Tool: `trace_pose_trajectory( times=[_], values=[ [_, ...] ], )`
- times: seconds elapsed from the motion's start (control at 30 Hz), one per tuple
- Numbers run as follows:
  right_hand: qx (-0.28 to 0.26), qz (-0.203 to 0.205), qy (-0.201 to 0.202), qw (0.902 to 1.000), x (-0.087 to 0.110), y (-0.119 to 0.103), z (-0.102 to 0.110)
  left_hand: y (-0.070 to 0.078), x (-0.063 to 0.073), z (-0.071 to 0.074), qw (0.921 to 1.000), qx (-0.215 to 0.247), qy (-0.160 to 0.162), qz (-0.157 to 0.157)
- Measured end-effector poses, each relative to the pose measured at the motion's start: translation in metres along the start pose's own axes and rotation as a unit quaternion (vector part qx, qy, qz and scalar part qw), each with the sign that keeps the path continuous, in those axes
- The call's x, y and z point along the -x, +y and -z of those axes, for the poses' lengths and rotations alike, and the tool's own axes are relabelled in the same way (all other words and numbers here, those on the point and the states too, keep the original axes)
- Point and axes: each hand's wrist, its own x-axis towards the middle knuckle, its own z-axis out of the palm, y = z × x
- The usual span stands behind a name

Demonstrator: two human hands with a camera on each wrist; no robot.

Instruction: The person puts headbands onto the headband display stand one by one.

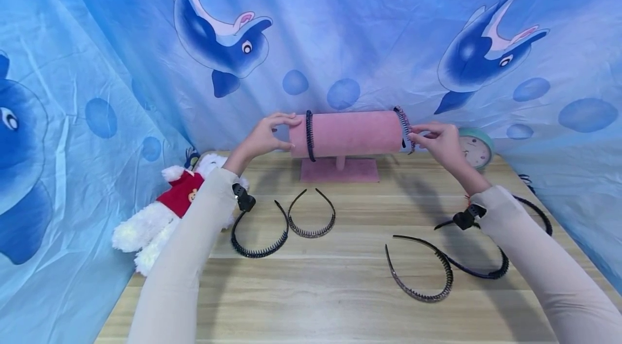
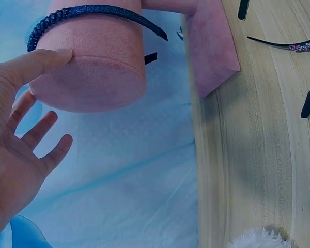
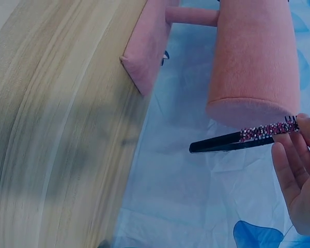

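"Pale sleeves [image 1: 187, 263] come first, closest to us. What's biggest behind them?"

"Blue dolphin curtain [image 1: 364, 14], then the wooden table [image 1: 301, 301]."

"And on that?"

"White plush toy [image 1: 146, 225] at the left, dressed in red. Then the pink display stand [image 1: 362, 172] at the back, its roll [image 1: 357, 133] lying level."

"Hands?"

"Left hand [image 1: 262, 136] spread, touching the roll's left end. Right hand [image 1: 439, 141] pinches the jewelled headband [image 3: 268, 130] at the roll's right end."

"Around it?"

"Can't tell whether it's around the roll or just off its end. The dark headband [image 1: 309, 136] does sit around it, near the left end."

"Others?"

"Two headbands [image 1: 257, 254] lie at left; more headbands [image 1: 430, 299] at right, partly hidden by a sleeve."
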Motion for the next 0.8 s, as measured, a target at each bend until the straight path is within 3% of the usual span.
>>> trace_pose_trajectory(
  times=[0.47, 0.8],
  values=[
    [-0.014, 0.006, -0.01, 0.9998, -0.0063, -0.0005, -0.0061, 0.002, 0.001, -0.0001, 1.0, 0.008, -0.001, -0.004],
    [-0.031, -0.019, -0.01, 0.9993, -0.0102, -0.0002, -0.0079, -0.0007, 0.0008, -0.0008, 0.9999, 0.006, 0.002, -0.008]
  ],
)
